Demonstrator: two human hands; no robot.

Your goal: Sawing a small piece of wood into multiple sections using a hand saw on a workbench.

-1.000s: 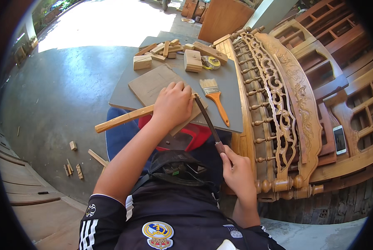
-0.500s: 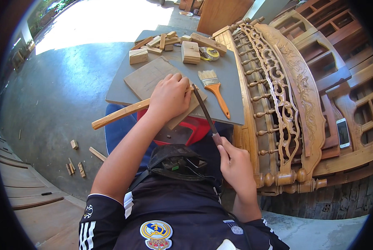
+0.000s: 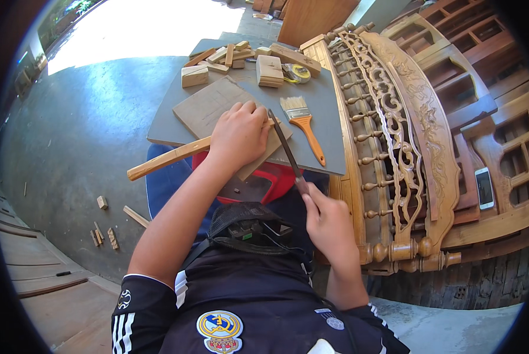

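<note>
My left hand is closed round a long wooden stick, pressing it down on a flat board. The stick's near-left end juts out past the board, and its far end shows just beyond my fingers. In my right hand is a dark file, gripped by its brown handle. The file slants up and away, its upper end beside the stick's far tip; whether they touch I cannot tell. A paintbrush with an orange handle lies right of the file.
The grey tabletop also bears wood blocks, several offcuts and a yellow tape measure. Carved wooden furniture stands close on the right, with a phone on it. Wood scraps lie on the floor at left.
My right hand has drawn slightly left and the file with it, its tip moving a little left and up. My left hand keeps its hold on the stick.
</note>
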